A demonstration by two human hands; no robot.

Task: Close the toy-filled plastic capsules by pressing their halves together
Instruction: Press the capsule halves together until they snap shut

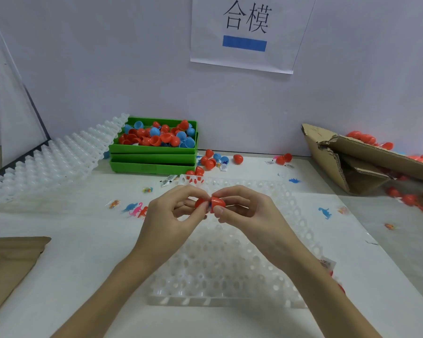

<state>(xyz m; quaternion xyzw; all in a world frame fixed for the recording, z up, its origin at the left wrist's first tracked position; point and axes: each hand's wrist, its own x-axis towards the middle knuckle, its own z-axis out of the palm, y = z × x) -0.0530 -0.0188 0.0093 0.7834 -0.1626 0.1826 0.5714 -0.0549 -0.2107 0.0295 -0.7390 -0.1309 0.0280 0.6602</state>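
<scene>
Over white bench (pixel 83 264), left hand (pixel 171 215) and right hand (pixel 247 211) each pinching a red half (pixel 217 203), open rims facing for pressing shut, tray (pixel 230 284) just beneath to receive it.

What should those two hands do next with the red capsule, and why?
Probably press the two halves together. The left hand pinches one red half and the right hand the other red half; their rims meet at an angle, with something blue showing in the gap, so the capsule looks not yet shut.

Assembly workbench, capsule bins (pixel 154 148), moulded trays (pixel 230 276)
</scene>
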